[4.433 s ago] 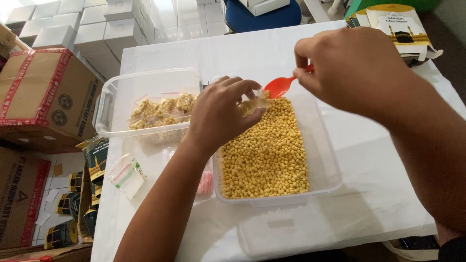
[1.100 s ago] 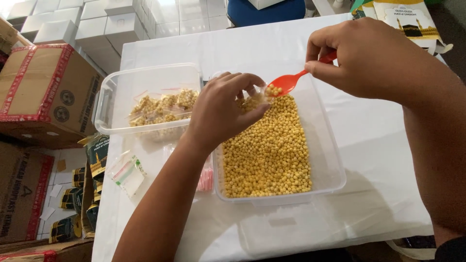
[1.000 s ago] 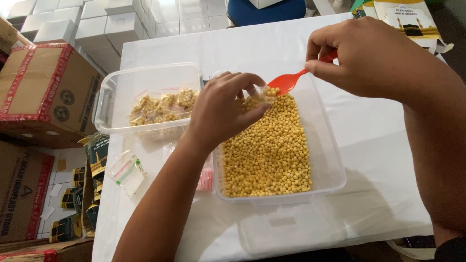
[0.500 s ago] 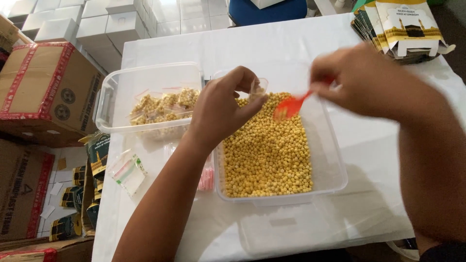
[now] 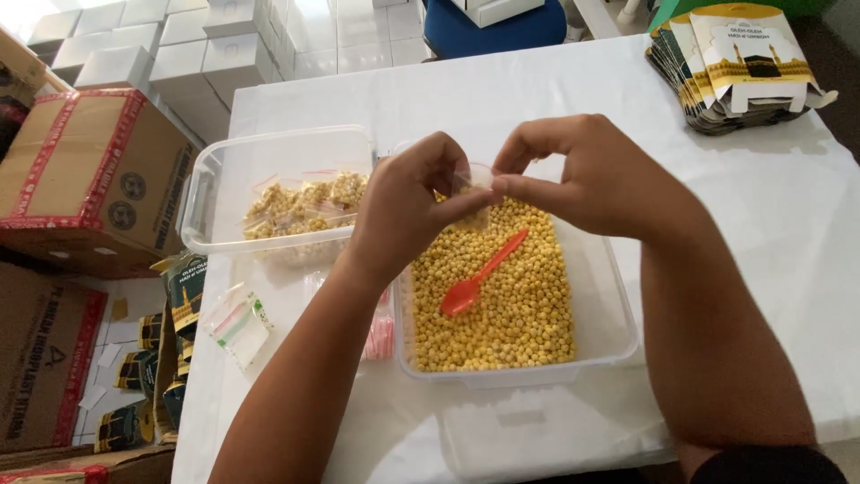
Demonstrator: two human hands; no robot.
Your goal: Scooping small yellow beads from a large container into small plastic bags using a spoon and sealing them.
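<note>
Pinching the little clear bag (image 5: 472,184) with both hands now, so the scooping bit looks done for this one. Your left hand (image 5: 408,211) has thumb and fingers closed on the bag's left side, and your right hand (image 5: 596,175) has thumb and forefinger closed on its top edge, right next to the left fingertips. The bag hangs just above the far end of the big clear tub (image 5: 618,336), with a small load of yellow pellets (image 5: 502,305) showing through it.

What changed: half a second ago your right hand had the red spoon (image 5: 479,274) down over the pellets. Now the spoon lies loose on the pellets in the middle of the tub, bowl towards you, handle pointing away and to the right, touched by neither hand. My read is that filling is over and you're at the closing step, fingers on the bag's mouth. I can't tell if the strip is pressed shut yet, your fingers cover it.

Left of the tub sits the second clear tub (image 5: 202,206) with a heap of filled bags (image 5: 305,202) in it. Nearer you, also left of the big tub, a few empty bags (image 5: 235,324) lie on the white table (image 5: 770,233). Far right of the tub, at the table's back corner, there's a stack of flat printed cartons (image 5: 743,63).
</note>
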